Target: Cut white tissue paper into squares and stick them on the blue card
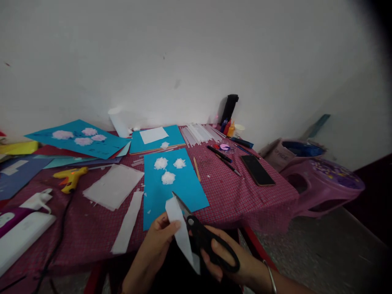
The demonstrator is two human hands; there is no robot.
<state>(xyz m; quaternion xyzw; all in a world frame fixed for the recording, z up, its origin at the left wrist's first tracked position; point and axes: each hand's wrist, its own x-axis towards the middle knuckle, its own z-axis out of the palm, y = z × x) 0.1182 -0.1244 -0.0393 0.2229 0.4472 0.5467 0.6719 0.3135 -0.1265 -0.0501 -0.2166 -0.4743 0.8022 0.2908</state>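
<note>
In the head view, read as a clock face, the left hand [162, 233] at 7 has its grip pinching a white paper piece [179, 234] between thumb and fingers. At 5, the right hand's [228, 250] grip is wrapped round the handles of black scissors [202, 237], their blades beside the paper's upper part; contact cannot be told. Toward 12 from the paper, a blue card [190, 192] bearing three white paper flowers [168, 178] lies on the tabletop [220, 200]. A loose white strip [128, 222] lies at 8, a yellow glue gun [73, 176] at 9.
</note>
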